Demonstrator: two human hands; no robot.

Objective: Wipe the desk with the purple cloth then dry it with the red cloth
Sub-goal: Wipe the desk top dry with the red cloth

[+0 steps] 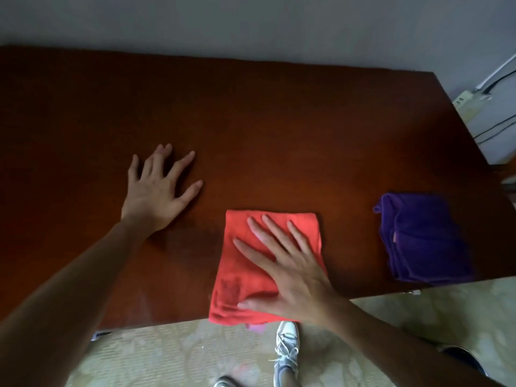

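Note:
The folded red cloth [240, 275] lies flat on the dark brown desk [251, 121] at its near edge. My right hand [287, 269] presses flat on top of it, fingers spread. My left hand [159, 188] rests palm down on the bare desk to the left of the cloth, fingers apart, holding nothing. The purple cloth [421, 238] lies folded near the desk's right front corner, apart from both hands.
A grey wall runs behind the desk. A power strip [465, 99] and cables sit beyond the right edge. Below the near edge is patterned floor with my white shoe [287, 347].

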